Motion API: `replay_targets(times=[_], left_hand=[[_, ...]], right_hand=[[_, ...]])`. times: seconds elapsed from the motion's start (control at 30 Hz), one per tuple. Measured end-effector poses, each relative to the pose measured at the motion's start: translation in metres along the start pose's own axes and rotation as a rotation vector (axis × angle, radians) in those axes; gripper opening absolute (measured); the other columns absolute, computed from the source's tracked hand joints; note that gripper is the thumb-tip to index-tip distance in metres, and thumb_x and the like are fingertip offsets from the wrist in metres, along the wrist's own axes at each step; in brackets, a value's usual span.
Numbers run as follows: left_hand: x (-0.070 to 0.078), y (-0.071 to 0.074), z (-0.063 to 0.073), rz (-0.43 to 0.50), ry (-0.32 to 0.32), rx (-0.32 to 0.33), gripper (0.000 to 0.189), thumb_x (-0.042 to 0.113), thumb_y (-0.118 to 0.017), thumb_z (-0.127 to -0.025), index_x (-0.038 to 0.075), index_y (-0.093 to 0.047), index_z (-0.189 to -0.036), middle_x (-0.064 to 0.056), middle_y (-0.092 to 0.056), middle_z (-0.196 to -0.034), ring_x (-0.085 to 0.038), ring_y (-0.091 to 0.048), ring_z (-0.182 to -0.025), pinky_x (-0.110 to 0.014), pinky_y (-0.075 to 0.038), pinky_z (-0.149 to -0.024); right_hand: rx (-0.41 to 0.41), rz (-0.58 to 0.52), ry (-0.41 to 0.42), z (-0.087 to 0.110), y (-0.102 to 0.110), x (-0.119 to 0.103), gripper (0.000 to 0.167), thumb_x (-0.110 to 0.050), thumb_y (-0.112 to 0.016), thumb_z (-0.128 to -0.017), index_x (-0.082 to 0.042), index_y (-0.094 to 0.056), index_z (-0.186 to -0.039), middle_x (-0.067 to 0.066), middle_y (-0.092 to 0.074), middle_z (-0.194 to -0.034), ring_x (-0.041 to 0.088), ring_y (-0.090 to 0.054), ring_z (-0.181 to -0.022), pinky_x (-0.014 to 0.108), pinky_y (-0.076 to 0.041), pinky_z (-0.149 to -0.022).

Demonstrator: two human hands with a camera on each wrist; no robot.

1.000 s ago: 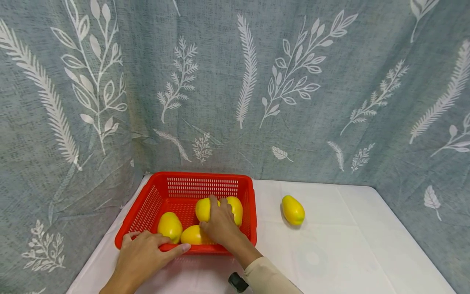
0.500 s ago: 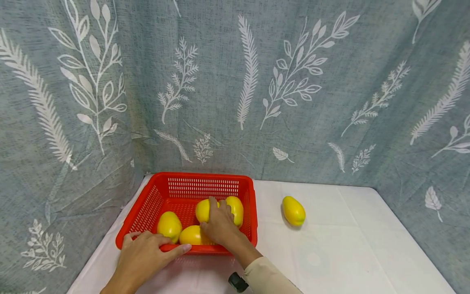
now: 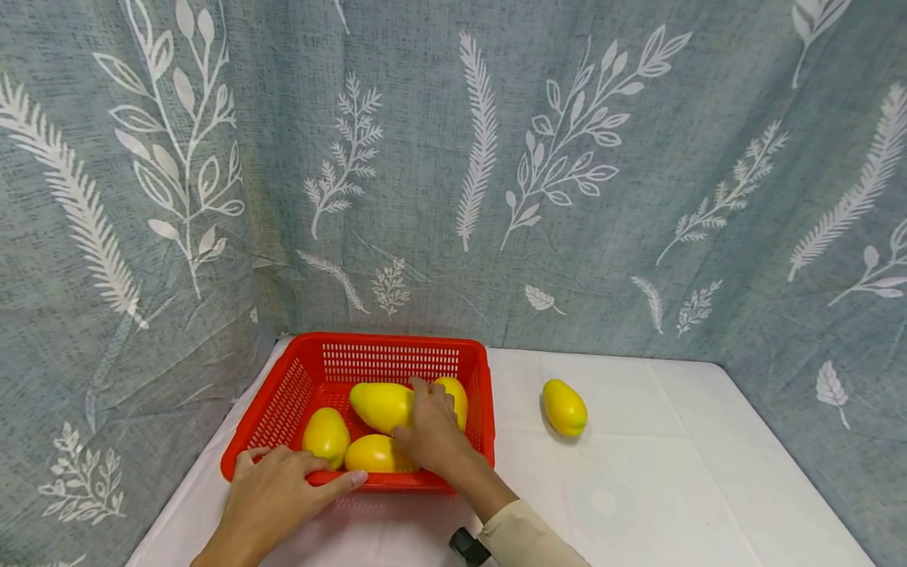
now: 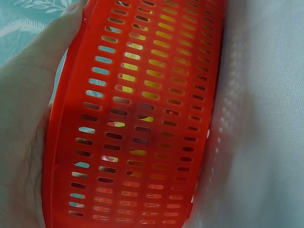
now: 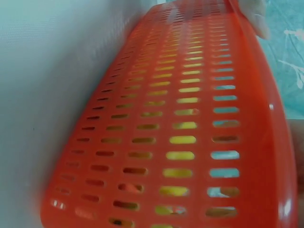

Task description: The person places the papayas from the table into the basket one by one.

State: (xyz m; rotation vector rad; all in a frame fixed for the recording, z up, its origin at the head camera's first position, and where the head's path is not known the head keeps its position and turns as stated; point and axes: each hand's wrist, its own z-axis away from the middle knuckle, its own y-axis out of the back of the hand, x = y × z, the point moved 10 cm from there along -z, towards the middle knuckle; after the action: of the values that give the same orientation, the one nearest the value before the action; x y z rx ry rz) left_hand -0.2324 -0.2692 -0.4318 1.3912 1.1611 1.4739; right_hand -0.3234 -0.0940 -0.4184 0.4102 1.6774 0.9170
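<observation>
In the head view, a red plastic basket (image 3: 390, 346) with slotted walls holds several yellow mangoes. My left hand (image 3: 276, 492) grips its front rim at the left, thumb along the outside. My right hand (image 3: 435, 429) reaches over the front rim and holds the right end of a mango (image 3: 379, 405) lying crosswise, thumb at its near side and fingers over the far side. Another mango (image 3: 457, 392) is partly hidden behind those fingers. Nearer the front rim lie a mango (image 3: 372, 454) on its side and a mango (image 3: 326, 433) by my left fingers.
A single yellow mango (image 3: 564, 408) lies on the white tablecloth (image 3: 666, 457), right of the basket. A grey-green curtain (image 3: 425, 276) with white leaf prints hangs behind and at both sides. The basket's front wall (image 4: 142, 104) fills much of the left wrist view.
The mango under my right hand has shifted left and shows lengthwise now. My right hand has moved slightly right. My left hand stays on the basket rim.
</observation>
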Motion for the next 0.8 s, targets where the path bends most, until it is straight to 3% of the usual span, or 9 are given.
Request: replay_targets(times=[0.37, 0.8], left_hand=[[0.001, 0.000, 0.001, -0.016, -0.004, -0.006, 0.081, 0.086, -0.061, -0.083, 0.012, -0.084, -0.109, -0.007, -0.080, -0.104, -0.037, -0.066, -0.107, -0.070, -0.035, -0.099], [0.000, -0.001, 0.003, -0.016, 0.011, -0.022, 0.086, 0.089, -0.060, -0.082, 0.012, -0.084, -0.110, -0.008, -0.080, -0.105, -0.040, -0.065, -0.109, -0.072, -0.033, -0.100]], right_hand=[[0.027, -0.134, 0.052, 0.014, 0.028, 0.005, 0.079, -0.023, -0.079, -0.096, -0.001, -0.038, -0.160, 0.023, -0.044, -0.156, 0.038, -0.043, -0.143, 0.058, -0.048, -0.112], [0.061, -0.244, 0.062, 0.039, 0.069, 0.014, 0.077, -0.030, -0.077, -0.096, -0.005, -0.040, -0.158, 0.020, -0.049, -0.152, 0.037, -0.050, -0.134, 0.058, -0.051, -0.108]])
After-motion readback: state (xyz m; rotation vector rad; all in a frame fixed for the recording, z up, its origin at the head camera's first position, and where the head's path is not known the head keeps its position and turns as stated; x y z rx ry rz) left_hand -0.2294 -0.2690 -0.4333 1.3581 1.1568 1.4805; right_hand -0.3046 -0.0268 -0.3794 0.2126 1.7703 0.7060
